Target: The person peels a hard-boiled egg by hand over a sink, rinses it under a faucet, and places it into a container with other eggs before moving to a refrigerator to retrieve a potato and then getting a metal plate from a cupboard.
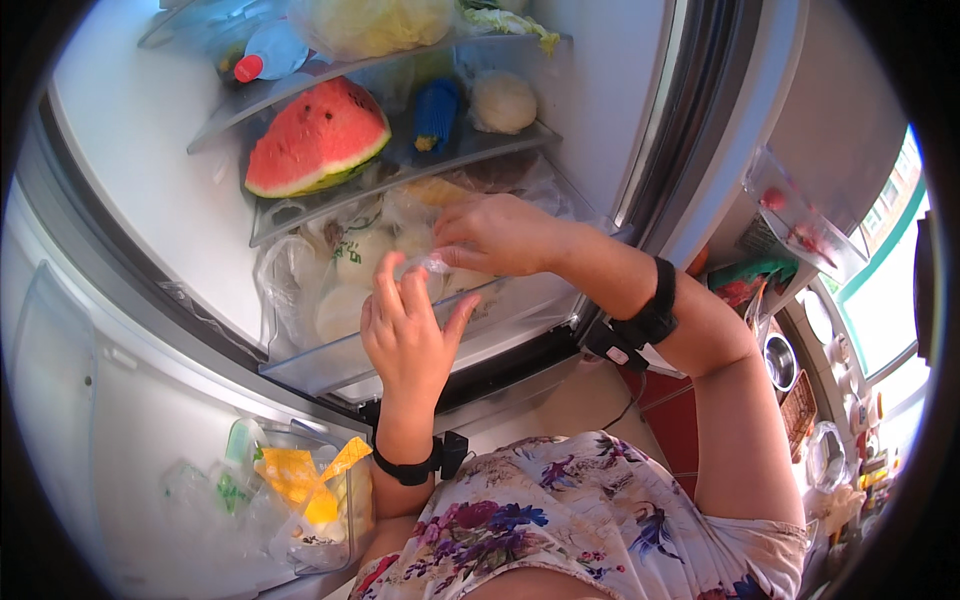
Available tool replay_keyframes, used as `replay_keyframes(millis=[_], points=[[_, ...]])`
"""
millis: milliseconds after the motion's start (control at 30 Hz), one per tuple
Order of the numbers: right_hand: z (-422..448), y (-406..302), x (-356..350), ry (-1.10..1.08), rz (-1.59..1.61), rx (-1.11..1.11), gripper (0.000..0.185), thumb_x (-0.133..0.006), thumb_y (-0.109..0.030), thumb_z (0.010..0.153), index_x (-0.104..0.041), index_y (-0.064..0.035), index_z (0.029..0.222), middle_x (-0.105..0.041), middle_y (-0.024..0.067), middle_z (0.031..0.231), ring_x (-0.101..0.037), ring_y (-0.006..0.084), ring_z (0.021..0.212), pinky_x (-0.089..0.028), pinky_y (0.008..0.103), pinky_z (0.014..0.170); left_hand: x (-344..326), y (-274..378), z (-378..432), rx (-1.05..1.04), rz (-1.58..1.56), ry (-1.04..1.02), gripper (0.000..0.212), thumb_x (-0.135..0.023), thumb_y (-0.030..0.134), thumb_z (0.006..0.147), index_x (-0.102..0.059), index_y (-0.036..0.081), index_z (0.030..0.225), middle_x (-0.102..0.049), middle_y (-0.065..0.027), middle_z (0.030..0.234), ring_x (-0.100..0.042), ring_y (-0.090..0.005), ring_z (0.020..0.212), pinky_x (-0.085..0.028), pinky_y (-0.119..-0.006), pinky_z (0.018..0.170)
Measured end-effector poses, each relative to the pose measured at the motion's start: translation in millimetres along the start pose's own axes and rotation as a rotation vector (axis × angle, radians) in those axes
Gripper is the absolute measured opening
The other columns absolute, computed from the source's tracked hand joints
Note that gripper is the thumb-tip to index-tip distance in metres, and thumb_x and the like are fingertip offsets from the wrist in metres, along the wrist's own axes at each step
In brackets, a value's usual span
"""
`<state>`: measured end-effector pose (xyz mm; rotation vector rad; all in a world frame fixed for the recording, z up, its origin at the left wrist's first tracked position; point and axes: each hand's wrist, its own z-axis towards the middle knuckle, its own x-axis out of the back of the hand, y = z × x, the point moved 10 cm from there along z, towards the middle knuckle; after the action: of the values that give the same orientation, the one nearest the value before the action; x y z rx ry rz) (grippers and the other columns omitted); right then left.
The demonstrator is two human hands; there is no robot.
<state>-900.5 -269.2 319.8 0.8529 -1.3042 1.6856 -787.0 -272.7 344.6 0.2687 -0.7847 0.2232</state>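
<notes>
My left hand (409, 330) is raised over the front of a clear refrigerator drawer (315, 369), its fingers apart and the thumb spread. My right hand (501, 234) reaches in from the right, fingers curled, and pinches a bit of clear plastic bag (433, 263) between thumb and fingers. The fingertips of the left hand are close to this plastic; whether they touch it is hard to tell. Under both hands, the drawer holds pale round items in plastic bags (360, 255), one bag bearing green print. My right hand covers part of the drawer's contents.
Above the drawer, a cut watermelon piece (322, 139), a blue-wrapped item (436, 112) and a pale round item (504, 101) rest on a glass shelf. A red-capped bottle (274, 52) lies higher up. The open left door holds a bin with a yellow package (300, 480).
</notes>
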Motion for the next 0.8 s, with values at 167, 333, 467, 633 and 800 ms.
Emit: replay_keyframes(millis=[167,333,467,633,800], points=[[-23,-32,8,0.196,-0.176,0.177,0.026,-0.060,-0.023,0.083,-0.062,-0.0015,0.098,-0.058,0.0125,0.110,-0.054,0.0333,0.101,-0.045,0.0410,0.085,8,21,9,-0.194,0.080,0.051,0.052,-0.065,0.040,0.077,-0.055,0.007,0.115,-0.061,-0.0098,0.095,-0.056,-0.0281,0.088,-0.044,-0.037,0.078],[-91,-68,48,0.767,-0.062,0.040,0.017,-0.068,-0.017,0.076,-0.063,-0.0038,0.086,-0.061,0.0095,0.093,-0.057,0.0321,0.092,-0.047,0.0402,0.074,-4,10,-5,-0.082,0.046,-0.193,0.046,-0.064,0.040,0.077,-0.060,0.007,0.109,-0.064,-0.0058,0.093,-0.057,-0.0256,0.089,-0.044,-0.037,0.078],[-135,-41,2,0.480,0.078,-0.160,0.017,-0.068,-0.015,0.079,-0.064,-0.0044,0.092,-0.063,0.0114,0.093,-0.061,0.0312,0.077,-0.048,0.0344,0.068,6,16,-1,-0.139,-0.023,-0.085,0.044,-0.064,0.041,0.076,-0.062,0.006,0.102,-0.063,-0.0056,0.091,-0.057,-0.0246,0.086,-0.044,-0.037,0.079],[-124,-17,-28,0.441,0.250,-0.249,0.016,-0.064,-0.016,0.084,-0.063,-0.0037,0.093,-0.063,0.0121,0.093,-0.063,0.0283,0.078,-0.048,0.0320,0.068,14,3,3,-0.133,-0.030,-0.018,0.049,-0.065,0.045,0.075,-0.062,0.010,0.109,-0.058,-0.0077,0.113,-0.054,-0.0284,0.102,-0.040,-0.043,0.091],[-84,-5,-36,0.451,0.405,-0.228,0.022,-0.061,-0.018,0.087,-0.060,-0.0043,0.105,-0.065,0.0112,0.094,-0.064,0.0241,0.089,-0.049,0.0321,0.074,13,-27,8,0.026,0.027,0.148,0.057,-0.070,0.042,0.073,-0.056,0.014,0.121,-0.039,-0.0138,0.135,-0.038,-0.0330,0.123,-0.026,-0.057,0.101]])
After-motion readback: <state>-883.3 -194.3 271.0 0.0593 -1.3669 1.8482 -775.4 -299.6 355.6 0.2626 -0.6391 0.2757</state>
